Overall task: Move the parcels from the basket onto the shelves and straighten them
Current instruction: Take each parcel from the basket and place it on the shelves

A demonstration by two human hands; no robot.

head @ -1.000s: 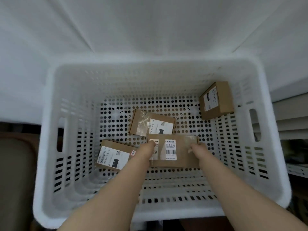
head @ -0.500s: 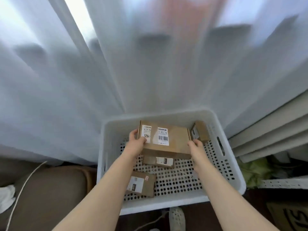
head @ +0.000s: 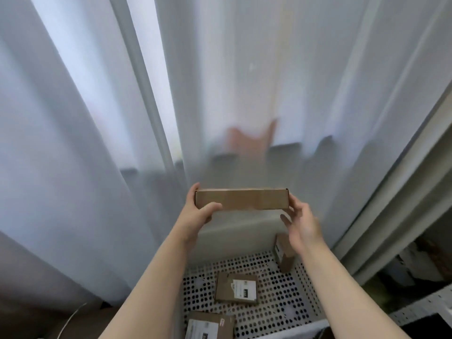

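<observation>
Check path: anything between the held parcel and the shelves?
Nothing visible. The parcel, in the left hand, is up clear of the basket; the grey frame at right, likely the shelving, has open air toward it. Curtain hangs behind.

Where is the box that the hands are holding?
In the head view the parcel is up in the middle, before the curtain and above the basket. The left hand grips its left end, and the right hand is at its right end.

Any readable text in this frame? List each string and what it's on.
No text is legible.
held parcel: plain cardboard side, no label showing.
middle parcel in the basket: white label with dark block, blurred.
near parcel: white label, red mark, blurred.
leaning parcel: label too small to read.
</observation>
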